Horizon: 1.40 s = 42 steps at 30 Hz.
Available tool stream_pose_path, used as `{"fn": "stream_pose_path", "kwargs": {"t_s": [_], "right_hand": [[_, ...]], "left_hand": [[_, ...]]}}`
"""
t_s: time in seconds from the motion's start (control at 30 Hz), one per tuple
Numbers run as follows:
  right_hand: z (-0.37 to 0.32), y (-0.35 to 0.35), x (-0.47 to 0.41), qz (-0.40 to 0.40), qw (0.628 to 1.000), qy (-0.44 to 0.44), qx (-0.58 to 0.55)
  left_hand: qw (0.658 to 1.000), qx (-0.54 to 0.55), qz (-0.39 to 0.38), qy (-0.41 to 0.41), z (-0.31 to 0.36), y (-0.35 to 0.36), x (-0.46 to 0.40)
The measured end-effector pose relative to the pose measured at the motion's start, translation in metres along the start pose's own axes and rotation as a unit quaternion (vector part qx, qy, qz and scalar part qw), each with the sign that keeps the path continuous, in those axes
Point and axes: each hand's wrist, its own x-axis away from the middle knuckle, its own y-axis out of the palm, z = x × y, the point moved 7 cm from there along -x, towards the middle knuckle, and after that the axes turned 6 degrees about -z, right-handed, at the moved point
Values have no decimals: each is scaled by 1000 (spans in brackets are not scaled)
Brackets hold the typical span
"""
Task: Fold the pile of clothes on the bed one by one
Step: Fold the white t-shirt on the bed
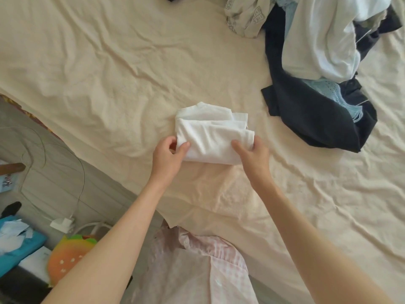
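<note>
— Clothes first: which piece is being handled?

— A white garment (213, 137), already folded down to a small thick bundle. It lies on the bed (109, 73) near its middle, a little toward the near edge.

— And the hands?

— The left hand (167, 157) grips the bundle's left end, thumb on top of the cloth and fingers curled round the edge. The right hand (254, 155) pinches the right end, thumb pressed on the top layer, the other fingers tucked under or behind the fold. Both forearms are bare and reach in from the near edge.

— Is the bundle lifted?

— Its far part rests on the cream sheet; whether the near edge is raised, I cannot tell.

— Where is the rest of the pile?

— Toward the far right corner of the bed, well apart from the bundle. A dark navy garment (311, 119) spreads lowest and nearest. A pale blue knit (328, 88) shows on it, a large white garment (324, 40) is heaped on top, and a beige printed piece (245, 16) lies at the pile's left by the far edge.

— Anything beyond the bed?

— Off its left edge, on the floor, a white charger (62, 223) with a cable, and an orange burger-shaped cushion (68, 257). The person wears a pink checked shirt (201, 270).
</note>
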Motion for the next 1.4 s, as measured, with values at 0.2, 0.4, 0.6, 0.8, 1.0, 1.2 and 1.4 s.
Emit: {"fn": "stream_pose_path", "kwargs": {"t_s": [0.2, 0.4, 0.6, 0.8, 1.0, 1.2, 1.4], "right_hand": [[16, -7, 23, -61, 995, -41, 72], [-7, -7, 19, -119, 989, -86, 1], [-26, -2, -7, -187, 979, -53, -65], [-24, 3, -15, -196, 969, -20, -150], [-22, 7, -8, -215, 962, -33, -166], [-26, 3, -11, -76, 982, -45, -164], [-13, 11, -33, 42, 987, 45, -145]], "left_hand": [[984, -79, -139, 79, 2, 4, 26], [983, -104, -87, 122, 23, -4, 9], [989, -86, -36, 112, 28, -13, -12], [998, -13, -4, 63, 23, -16, -20], [999, -1, 13, 43, 19, -18, -24], [998, -9, 30, 48, 24, -19, -25], [985, -162, 60, 16, 26, -12, -36]]}}
